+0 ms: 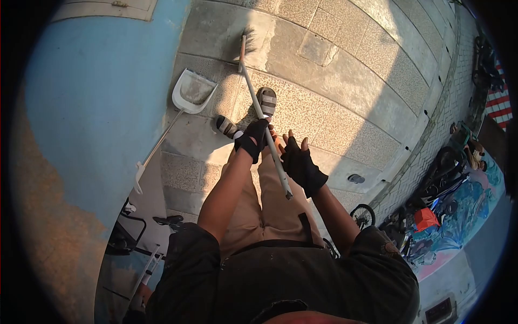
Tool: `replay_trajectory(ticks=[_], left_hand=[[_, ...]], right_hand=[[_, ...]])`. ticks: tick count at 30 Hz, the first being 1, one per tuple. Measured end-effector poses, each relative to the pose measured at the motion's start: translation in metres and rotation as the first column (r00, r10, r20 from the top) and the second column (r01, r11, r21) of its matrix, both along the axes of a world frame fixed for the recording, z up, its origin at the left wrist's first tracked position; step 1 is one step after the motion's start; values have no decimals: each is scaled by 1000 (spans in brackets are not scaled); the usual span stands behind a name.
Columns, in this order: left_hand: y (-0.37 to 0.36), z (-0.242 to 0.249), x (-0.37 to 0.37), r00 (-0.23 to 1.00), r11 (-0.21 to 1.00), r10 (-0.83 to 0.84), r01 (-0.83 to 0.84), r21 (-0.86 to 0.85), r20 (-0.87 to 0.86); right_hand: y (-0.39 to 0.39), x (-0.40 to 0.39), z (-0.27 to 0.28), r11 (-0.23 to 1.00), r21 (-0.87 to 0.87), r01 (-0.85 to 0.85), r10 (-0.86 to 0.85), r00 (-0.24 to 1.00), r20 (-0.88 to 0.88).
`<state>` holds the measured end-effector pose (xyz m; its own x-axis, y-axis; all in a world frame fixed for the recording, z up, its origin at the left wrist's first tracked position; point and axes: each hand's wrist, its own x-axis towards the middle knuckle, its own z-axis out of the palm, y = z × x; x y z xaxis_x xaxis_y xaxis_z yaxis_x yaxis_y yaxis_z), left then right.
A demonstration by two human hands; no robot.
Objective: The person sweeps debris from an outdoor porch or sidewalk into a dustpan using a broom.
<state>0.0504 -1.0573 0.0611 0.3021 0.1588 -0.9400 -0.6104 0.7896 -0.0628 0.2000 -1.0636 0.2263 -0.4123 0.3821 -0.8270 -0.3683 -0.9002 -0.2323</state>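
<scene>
A broom with a long pale handle slants across the view, its dark bristles on the paved ground beyond my feet. My left hand, in a black fingerless glove, is wrapped round the handle. Just right of the handle is my right hand, gloved the same way, its fingers spread and holding nothing. A white dustpan with a long thin handle stands by the blue wall, left of my sandalled feet.
The blue wall runs along the left. A bicycle wheel, parked motorbikes and a red bag are at the right. At the lower left is a dark chair frame, with part of a person beside crutch-like metal bars.
</scene>
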Motion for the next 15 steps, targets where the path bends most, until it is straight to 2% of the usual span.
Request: replay_trajectory(ticks=[1, 2, 3, 5, 6, 7, 9, 10, 11, 12, 13, 14, 15], left_hand=[[0, 21, 2, 995, 994, -95, 96, 47, -21], [-9, 26, 7, 986, 987, -129, 138, 80, -108], [-14, 31, 11, 968, 977, -157, 181, 111, -196], [-14, 57, 5, 951, 955, -222, 257, 147, -217], [-9, 69, 3, 930, 930, -276, 322, 178, -243], [-17, 53, 6, 932, 928, -269, 319, 193, -244], [-47, 7, 14, 870, 923, -306, 371, 102, -387], [-34, 44, 11, 904, 932, -251, 322, 165, -347], [-32, 57, 9, 930, 939, -215, 281, 197, -299], [-29, 70, 9, 923, 928, -241, 310, 207, -301], [-29, 76, 10, 916, 916, -264, 336, 219, -302], [-29, 81, 9, 892, 887, -349, 413, 207, -286], [-32, 87, 12, 826, 813, -427, 528, 243, -368]], right_hand=[[-2, -5, 1, 996, 82, -29, 31, 999, -19], [-9, -10, -2, 993, 32, -109, 110, 994, -13], [-19, -15, -2, 984, 48, -171, 168, 984, 56], [-28, -32, 12, 953, 57, -298, 283, 940, 190], [-34, -38, 22, 957, 0, -289, 283, 937, 204], [-38, -41, 32, 959, -55, -278, 283, 934, 218], [-45, -45, 51, 960, -82, -269, 281, 922, 267], [-56, -40, 52, 961, -122, -249, 272, 933, 237], [-66, -39, 55, 959, -163, -232, 263, 943, 205], [-69, -44, 72, 977, -146, -153, 187, 947, 263], [-80, -45, 78, 978, -141, -152, 185, 947, 263], [-90, -45, 82, 990, -127, -68, 101, 957, 273], [-101, -43, 86, 993, -113, 19, 13, 959, 282]])
